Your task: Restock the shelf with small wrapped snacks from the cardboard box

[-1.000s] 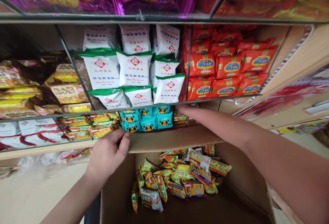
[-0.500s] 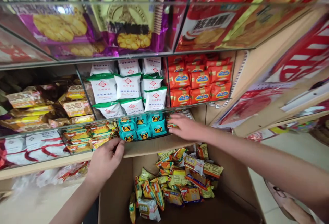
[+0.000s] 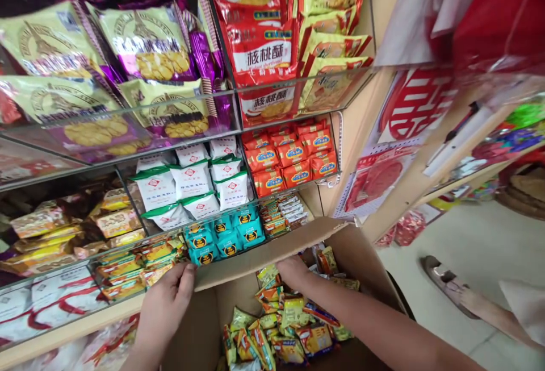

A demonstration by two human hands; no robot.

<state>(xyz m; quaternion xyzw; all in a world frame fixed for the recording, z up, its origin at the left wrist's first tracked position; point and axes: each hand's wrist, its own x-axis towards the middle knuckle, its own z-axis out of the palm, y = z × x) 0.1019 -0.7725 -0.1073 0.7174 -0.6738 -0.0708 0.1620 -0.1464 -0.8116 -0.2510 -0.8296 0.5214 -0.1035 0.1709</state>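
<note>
Under the shelves stands an open cardboard box, partly filled with small wrapped snack packets in yellow, orange and green. My left hand is closed on the box's upper edge at its left corner, thumb on top. Reaching into the box is my right hand, just behind the raised flap and over the packets; its fingers are hidden, so what they hold does not show. Close above the flap are teal packets and a compartment of small brown-and-white packets.
Clear-fronted shelves hold white-and-green packets, red packets, and larger purple biscuit bags above. Red decorations hang on the right side panel. At right, another person's sandalled foot rests on the tiled floor.
My right hand has moved from the lowest right shelf compartment down into the box. The view has shifted, showing more upper shelf and floor. My left hand stays at the box's edge.
</note>
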